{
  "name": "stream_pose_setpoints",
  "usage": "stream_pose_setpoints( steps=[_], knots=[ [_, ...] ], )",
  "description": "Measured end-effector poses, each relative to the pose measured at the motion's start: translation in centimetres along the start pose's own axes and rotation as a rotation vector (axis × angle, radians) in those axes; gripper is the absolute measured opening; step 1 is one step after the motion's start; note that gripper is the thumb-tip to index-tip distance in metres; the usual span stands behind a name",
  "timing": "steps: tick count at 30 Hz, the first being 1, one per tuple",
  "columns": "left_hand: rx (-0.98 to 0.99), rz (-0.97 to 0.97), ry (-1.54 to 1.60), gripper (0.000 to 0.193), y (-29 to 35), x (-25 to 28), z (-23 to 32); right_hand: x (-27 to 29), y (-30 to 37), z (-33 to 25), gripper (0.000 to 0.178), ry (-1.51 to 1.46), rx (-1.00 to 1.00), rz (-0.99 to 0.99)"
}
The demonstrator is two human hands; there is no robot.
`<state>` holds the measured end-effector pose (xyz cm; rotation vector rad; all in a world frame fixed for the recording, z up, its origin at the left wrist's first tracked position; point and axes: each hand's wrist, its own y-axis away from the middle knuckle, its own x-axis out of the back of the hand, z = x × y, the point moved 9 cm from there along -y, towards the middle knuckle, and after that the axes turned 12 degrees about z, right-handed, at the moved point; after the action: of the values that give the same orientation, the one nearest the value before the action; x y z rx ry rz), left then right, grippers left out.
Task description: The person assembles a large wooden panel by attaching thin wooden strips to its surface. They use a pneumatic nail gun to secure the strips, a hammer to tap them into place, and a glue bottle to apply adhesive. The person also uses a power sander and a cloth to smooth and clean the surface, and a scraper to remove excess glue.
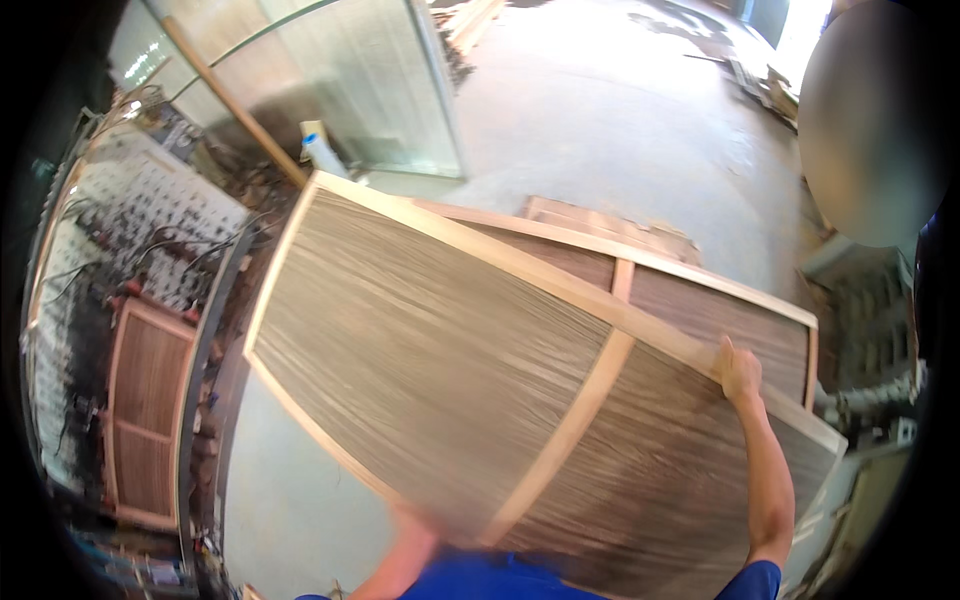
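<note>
A large framed wooden panel (430,330), with brown-grey grained faces, a pale wood border and one crossbar, lies tilted across the middle of the view, close to my body. My right hand (740,370) grips its far rail towards the right end, thumb up along the top. At the near rail my left hand (412,530) holds the edge; it is blurred and its fingers are partly hidden. Beneath and beyond this panel a second framed wooden panel (720,310) shows its far rail and part of its crossbar.
A brown flat sheet (610,225) pokes out past the second panel. On the left, a similar panel (150,410) stands by a cluttered, spotted board (170,220). A translucent sheet screen (340,90) with a wooden pole (230,95) rises at the far left. Grey floor (600,120) stretches beyond.
</note>
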<state>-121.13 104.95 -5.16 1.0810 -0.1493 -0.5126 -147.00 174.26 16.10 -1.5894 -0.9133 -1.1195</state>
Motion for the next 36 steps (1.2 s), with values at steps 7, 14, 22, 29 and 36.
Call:
stream_pose_setpoints(
  steps=[7, 14, 22, 29, 36],
  knots=[
    [-0.092, 0.124, 0.040, 0.086, 1.7, 1.7, -6.2, -11.1, -1.6, 6.1, 0.073, -0.022, -0.151, -0.244],
    [-0.221, 0.193, 0.004, 0.076, 4.6, -7.3, -6.4, -13.8, -7.7, 7.1, 0.066, 0.002, -0.018, -0.345],
    [-0.102, 0.308, -0.279, 0.079, 4.0, -9.9, -7.4, -14.3, -17.2, 4.6, 0.056, 0.048, 0.056, -0.358],
    [0.023, 0.280, -0.866, 0.078, -1.5, -4.7, -7.6, -4.6, -9.1, 9.5, 0.031, -0.170, 0.004, 0.072],
    [-0.016, -0.037, -0.435, 0.076, -6.9, -8.4, -8.2, -2.5, 25.2, 40.6, 0.064, 0.429, -0.907, -0.044]
  ],
)
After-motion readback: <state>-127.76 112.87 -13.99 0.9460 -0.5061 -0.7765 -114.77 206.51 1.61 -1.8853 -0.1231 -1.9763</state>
